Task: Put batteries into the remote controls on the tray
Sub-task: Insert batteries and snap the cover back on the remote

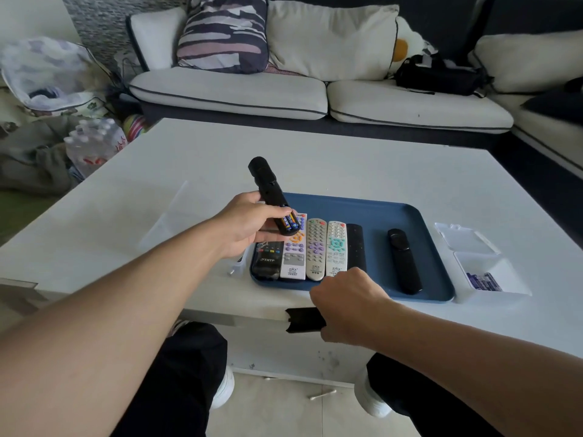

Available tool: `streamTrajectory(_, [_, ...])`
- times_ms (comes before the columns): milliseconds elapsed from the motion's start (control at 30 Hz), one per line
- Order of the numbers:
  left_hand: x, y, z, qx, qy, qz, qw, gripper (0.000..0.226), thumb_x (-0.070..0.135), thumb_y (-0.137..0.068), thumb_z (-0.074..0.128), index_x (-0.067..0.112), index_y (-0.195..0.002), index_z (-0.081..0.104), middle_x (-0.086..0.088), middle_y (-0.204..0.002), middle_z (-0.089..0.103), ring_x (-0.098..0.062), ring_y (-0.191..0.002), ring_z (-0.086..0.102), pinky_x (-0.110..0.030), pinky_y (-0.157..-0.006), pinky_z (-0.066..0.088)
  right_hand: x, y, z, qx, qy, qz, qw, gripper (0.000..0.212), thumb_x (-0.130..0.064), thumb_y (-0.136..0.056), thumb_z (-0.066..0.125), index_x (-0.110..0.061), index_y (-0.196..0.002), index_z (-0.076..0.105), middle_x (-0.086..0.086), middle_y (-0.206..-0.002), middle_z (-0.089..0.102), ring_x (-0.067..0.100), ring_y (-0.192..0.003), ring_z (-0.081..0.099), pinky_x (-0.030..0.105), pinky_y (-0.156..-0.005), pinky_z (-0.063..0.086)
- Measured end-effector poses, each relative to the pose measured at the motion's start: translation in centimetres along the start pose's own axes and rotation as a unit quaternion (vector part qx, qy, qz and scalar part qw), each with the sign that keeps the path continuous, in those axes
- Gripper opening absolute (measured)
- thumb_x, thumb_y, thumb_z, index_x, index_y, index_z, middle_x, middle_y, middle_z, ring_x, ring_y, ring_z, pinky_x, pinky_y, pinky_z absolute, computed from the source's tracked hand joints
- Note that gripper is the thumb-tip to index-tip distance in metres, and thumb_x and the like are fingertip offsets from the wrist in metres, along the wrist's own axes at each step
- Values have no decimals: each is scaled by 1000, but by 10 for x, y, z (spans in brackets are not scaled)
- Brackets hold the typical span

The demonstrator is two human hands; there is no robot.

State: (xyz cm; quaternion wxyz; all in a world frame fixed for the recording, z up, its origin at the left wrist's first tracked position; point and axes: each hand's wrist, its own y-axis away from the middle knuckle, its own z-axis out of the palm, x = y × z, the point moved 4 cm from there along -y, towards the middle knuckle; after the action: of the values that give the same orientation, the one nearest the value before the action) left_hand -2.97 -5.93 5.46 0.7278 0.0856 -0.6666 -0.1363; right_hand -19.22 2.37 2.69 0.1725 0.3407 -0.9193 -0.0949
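Two batteries (pixel 289 223) sit side by side in the open compartment of the black remote (pixel 272 193) that your left hand (pixel 252 223) grips near its lower end, fingers wrapped around the body and thumb along the side. You hold it tilted, back side up, above the left end of the blue tray (pixel 419 222). Your right hand (pixel 348 302) is curled around a black battery cover (pixel 304 320), which sticks out to the left of your fist, over the near edge of the white table (pixel 347 159). On the tray, five remotes lie close together in a row: a black one marked TKTP (pixel 268 263), a white one with purple and orange buttons (pixel 295 253), a grey one (pixel 316 250), a white one with teal buttons (pixel 336 247) and a slim black one (pixel 356 244). Another black remote (pixel 404 263) lies apart, further right on the tray. Just right of the tray, a clear plastic box (pixel 492 279) holds more batteries (pixel 482 281), with its lid (pixel 465 239) lying behind it.
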Motion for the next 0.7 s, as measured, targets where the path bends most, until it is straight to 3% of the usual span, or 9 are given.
streamTrajectory(133, [3, -3, -3, 12, 43, 6, 999, 18, 12, -99, 62, 6, -116, 61, -13, -100, 77, -28, -84, 77, -38, -70, 65, 18, -4, -21, 24, -85, 39, 995, 34, -51, -78, 62, -26, -101, 65, -5, -86, 66, 21, -76, 64, 32, -69, 52])
streamTrajectory(200, [5, -5, -5, 21, 77, 4, 997, 21, 20, -103, 56, 8, -119, 59, -14, -102, 77, -29, -85, 76, -40, -70, 65, 37, -6, -34, 49, -144, 91, 984, 39, -58, -76, 61, -33, -105, 64, -10, -96, 69, 20, -84, 65, 32, -74, 51])
streamTrajectory(300, [5, -6, -6, 22, 119, 2, 993, 34, 30, -103, 51, 5, -126, 56, -22, -114, 73, -34, -90, 73, -41, -68, 63, 65, -10, -48, 109, -255, 180, 944, 38, -61, -74, 65, -39, -105, 62, -17, -98, 68, 14, -83, 63, 29, -66, 45])
streamTrajectory(367, [5, -7, -1, 8, 136, 7, 991, 37, 33, -103, 50, 6, -127, 56, -22, -111, 73, -35, -92, 72, -44, -75, 62, 78, -15, -53, 156, -312, 214, 912, 37, -62, -76, 65, -40, -105, 63, -19, -95, 69, 11, -80, 63, 29, -62, 44])
streamTrajectory(500, [5, -6, 19, -16, 49, 44, 998, 34, 37, -98, 61, 7, -114, 67, -16, -106, 76, -31, -97, 74, -48, -87, 60, 81, -20, -59, 210, -300, 256, 895, 42, -65, -78, 61, -40, -111, 64, -13, -96, 70, 17, -82, 64, 31, -64, 44])
streamTrajectory(600, [3, -8, 25, -5, -19, 72, 997, 24, 22, -95, 70, 10, -115, 71, -10, -113, 76, -29, -103, 74, -45, -84, 61, 74, -23, -66, 225, -268, 267, 898, 39, -66, -82, 57, -37, -106, 66, -8, -86, 69, 22, -76, 63, 32, -61, 38])
streamTrajectory(700, [2, -11, 24, 2, -16, 75, 997, 20, 18, -97, 67, 7, -112, 72, -11, -109, 77, -31, -101, 74, -48, -84, 61, 71, -25, -68, 227, -273, 267, 896, 40, -68, -85, 56, -38, -108, 68, -9, -86, 69, 21, -79, 64, 32, -62, 42])
